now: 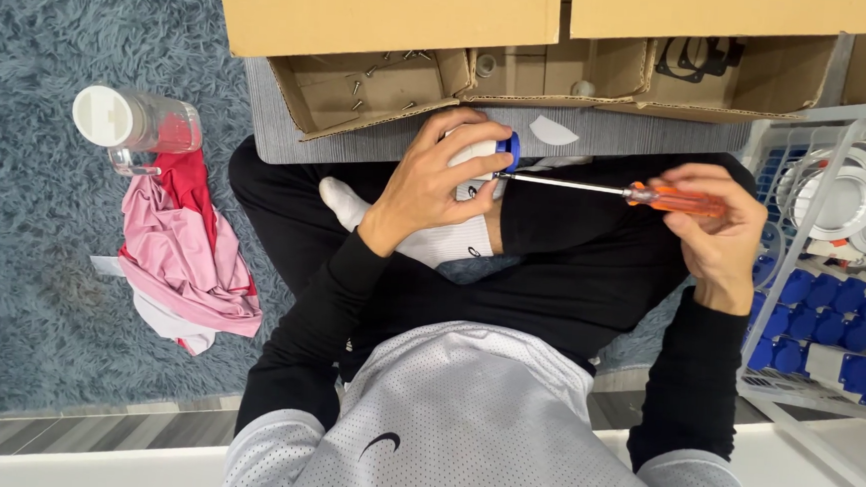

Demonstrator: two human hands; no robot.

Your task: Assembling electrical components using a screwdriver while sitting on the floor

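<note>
My left hand (435, 178) grips a small white part with a blue cap (507, 150), held above my crossed legs. My right hand (720, 226) holds an orange-handled screwdriver (678, 199) lying almost level. Its long metal shaft (562, 184) points left and its tip meets the white and blue part. Most of the part is hidden under my left fingers.
An open cardboard box (382, 90) with loose screws (360, 87) lies ahead. A wire basket (830, 298) at the right holds several blue and white parts and white rings. On the blue rug at the left lie a clear bottle (135, 122) and pink cloth (187, 254).
</note>
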